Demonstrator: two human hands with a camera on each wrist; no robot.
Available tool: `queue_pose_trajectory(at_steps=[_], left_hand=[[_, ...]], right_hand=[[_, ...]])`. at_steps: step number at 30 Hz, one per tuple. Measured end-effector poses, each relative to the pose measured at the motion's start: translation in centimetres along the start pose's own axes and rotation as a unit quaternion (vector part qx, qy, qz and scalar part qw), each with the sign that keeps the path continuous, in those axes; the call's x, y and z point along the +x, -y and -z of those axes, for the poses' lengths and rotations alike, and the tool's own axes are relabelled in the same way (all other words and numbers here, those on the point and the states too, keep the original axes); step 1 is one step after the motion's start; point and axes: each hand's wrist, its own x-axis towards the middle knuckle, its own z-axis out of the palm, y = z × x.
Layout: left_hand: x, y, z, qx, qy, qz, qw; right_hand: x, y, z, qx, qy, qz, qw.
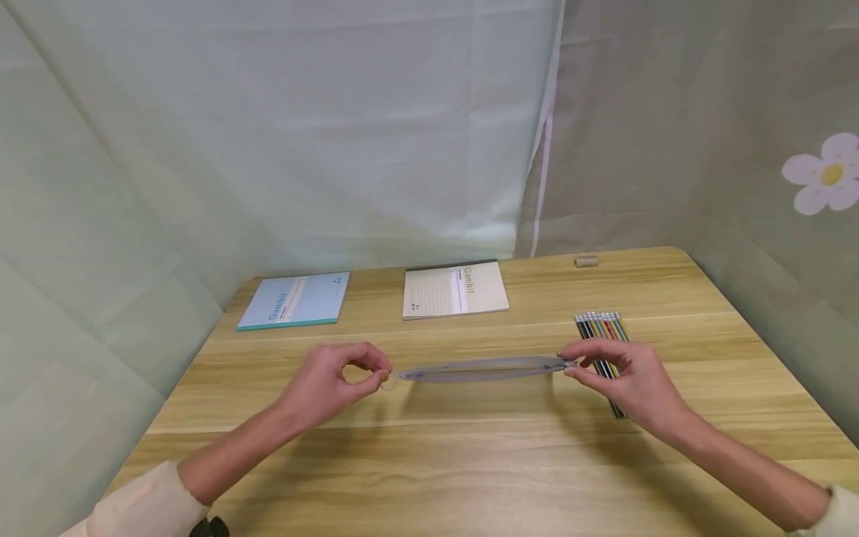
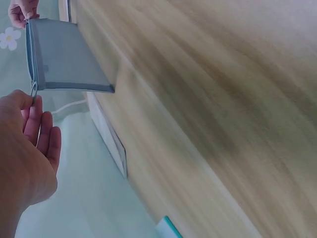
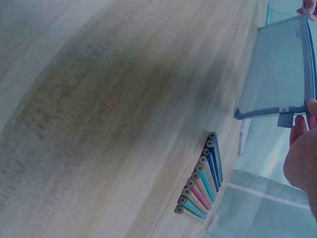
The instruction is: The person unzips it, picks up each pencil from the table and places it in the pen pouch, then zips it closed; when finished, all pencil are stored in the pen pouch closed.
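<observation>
A grey see-through mesh zipper pouch [image 1: 483, 362] hangs stretched between both hands above the table, its top edges bowed slightly apart. My left hand [image 1: 329, 382] pinches the small loop [image 2: 33, 90] at one end of the zipper, the other fingers loosely bent. At the opposite top corner, my right hand [image 1: 634, 379] grips the pouch between thumb and fingers, beside a short fabric tab [image 3: 286, 120]. Below the right hand lies a row of several striped pencils [image 1: 600, 324], partly hidden by that hand in the head view.
On the wooden table [image 1: 470, 455], a blue notebook [image 1: 312, 302] lies at the back left and a cream notebook [image 1: 436, 294] at the back middle. A small brownish cylinder [image 1: 587, 261] lies near the back right edge. Pale curtains [image 1: 322, 134] hang behind and beside the table.
</observation>
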Motion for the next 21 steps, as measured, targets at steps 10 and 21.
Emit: queue_pose_trajectory(at_steps=[10, 21], left_hand=[[-0.7, 0.8, -1.2, -0.058, 0.068, -0.004, 0.996], [-1.4, 1.7, -3.2, -0.047, 0.115, 0.023, 0.992]], right_hand=[[-0.8, -1.4, -1.0, -0.029, 0.001, 0.104, 0.9942], [-2.0, -3.3, -2.7, -0.038, 0.005, 0.155, 0.9871]])
